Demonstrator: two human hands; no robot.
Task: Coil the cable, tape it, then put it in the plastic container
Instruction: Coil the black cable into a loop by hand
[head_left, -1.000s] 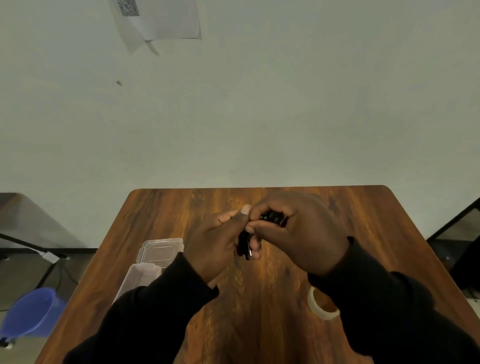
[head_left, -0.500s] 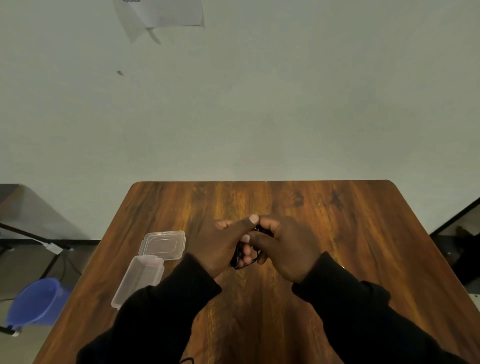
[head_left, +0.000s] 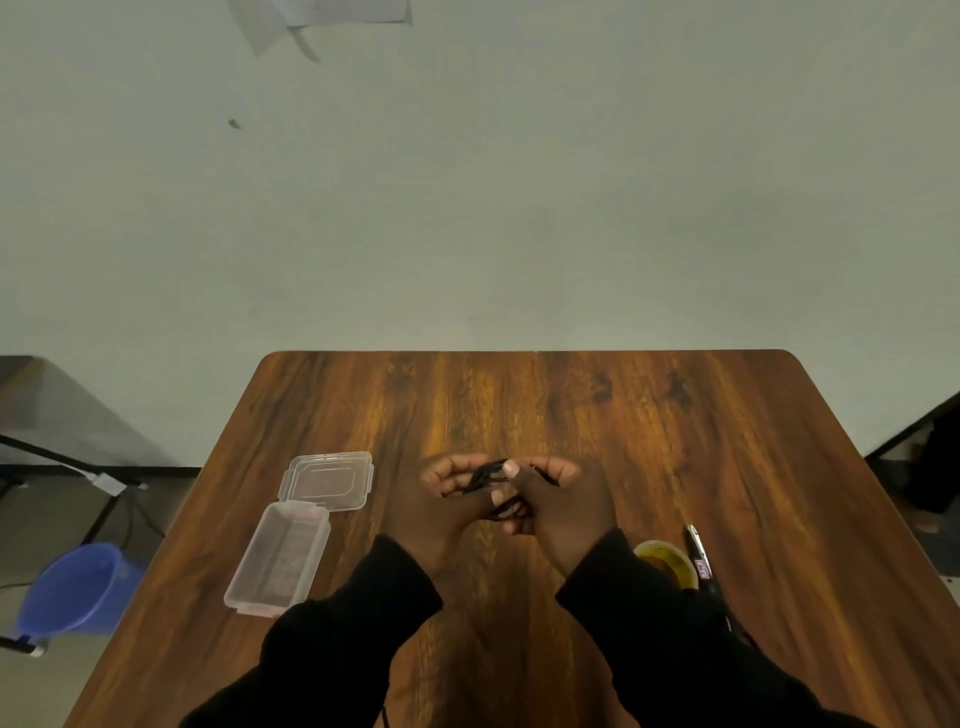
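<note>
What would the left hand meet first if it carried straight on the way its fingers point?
Probably nothing: the left hand, holding the cable, points away across bare table; the container lies off to its left.

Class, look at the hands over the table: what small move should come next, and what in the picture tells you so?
Probably the right hand should let go and reach for the tape roll beside its sleeve, while the left hand keeps the black cable bunched. The cable looks gathered between both hands, no tape shows on it, and the plastic container lies open and empty.
</note>
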